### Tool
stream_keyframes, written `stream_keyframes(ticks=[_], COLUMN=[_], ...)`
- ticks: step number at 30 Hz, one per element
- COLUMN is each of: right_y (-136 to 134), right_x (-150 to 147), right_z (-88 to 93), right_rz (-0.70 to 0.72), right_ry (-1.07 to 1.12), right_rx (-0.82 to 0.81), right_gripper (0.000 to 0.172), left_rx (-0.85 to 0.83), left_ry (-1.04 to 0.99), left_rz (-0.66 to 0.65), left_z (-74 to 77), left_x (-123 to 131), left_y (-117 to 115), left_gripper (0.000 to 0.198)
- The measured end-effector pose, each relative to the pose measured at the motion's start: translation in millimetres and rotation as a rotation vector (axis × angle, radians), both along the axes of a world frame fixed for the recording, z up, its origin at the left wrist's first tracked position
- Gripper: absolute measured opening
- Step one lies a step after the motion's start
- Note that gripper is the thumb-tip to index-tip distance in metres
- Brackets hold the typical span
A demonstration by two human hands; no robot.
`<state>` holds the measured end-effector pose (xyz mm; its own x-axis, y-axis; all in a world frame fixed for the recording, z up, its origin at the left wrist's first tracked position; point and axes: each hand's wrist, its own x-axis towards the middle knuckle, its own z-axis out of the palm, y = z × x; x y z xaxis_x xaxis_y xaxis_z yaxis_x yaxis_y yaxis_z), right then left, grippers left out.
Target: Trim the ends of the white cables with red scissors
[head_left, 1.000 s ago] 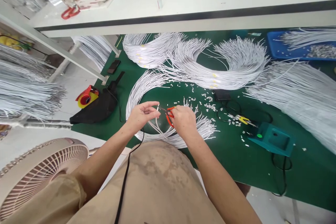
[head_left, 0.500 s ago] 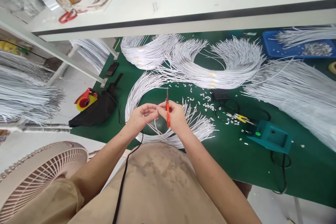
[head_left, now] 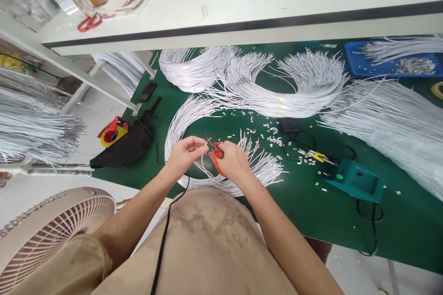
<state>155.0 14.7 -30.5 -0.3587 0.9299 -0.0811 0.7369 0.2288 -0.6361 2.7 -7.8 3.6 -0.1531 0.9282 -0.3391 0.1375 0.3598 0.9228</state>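
My left hand (head_left: pixel 188 153) pinches the end of a white wire (head_left: pixel 205 166) between thumb and fingers. In my right hand (head_left: pixel 232 159) are red-handled scissors (head_left: pixel 216 162), gripped by the handles. Their dark blades point left and sit right at the wire end by my left fingertips; whether they touch it is too small to tell. Below and around both hands lies a curved bundle of white wires (head_left: pixel 180 124), its loose ends (head_left: pixel 266 166) fanning out to the right.
More white wire bundles (head_left: pixel 277 101) lie behind on the green table (head_left: pixel 304 221), among small scattered scraps (head_left: pixel 273 138). At right are yellow-handled pliers (head_left: pixel 320 156), a teal device (head_left: pixel 360 179) and a blue tray (head_left: pixel 356 62). A white shelf (head_left: pixel 228 14) overhangs; a fan (head_left: pixel 62 235) stands left.
The scissors have swung from upright in my right hand to a grip with the blades pointing left at the wire end. My left hand stays in place.
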Motion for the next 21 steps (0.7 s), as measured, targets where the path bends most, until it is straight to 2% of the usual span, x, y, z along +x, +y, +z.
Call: stream_keyframes(ticks=[9,15,21], right_y=[0,-4,-7], right_x=[-2,-4,-4], right_z=[11.8,10.3,3.7], right_rz=[0.073,0.079,0.049], right_ry=[-0.216,-0.258,-0.227], right_rx=[0.045,0.029,0.12], right_gripper=[0.026,0.027,0.026], left_rx=[0.09,0.09,0.067], left_ry=[0.055,0.096,0.176], left_rz=[-0.058,-0.066,-0.071], left_z=[-2.5,-1.9,1.2], left_x=[-2,0,3], left_y=[-1,0,-1], left_gripper=[0.021,0.019,0.019])
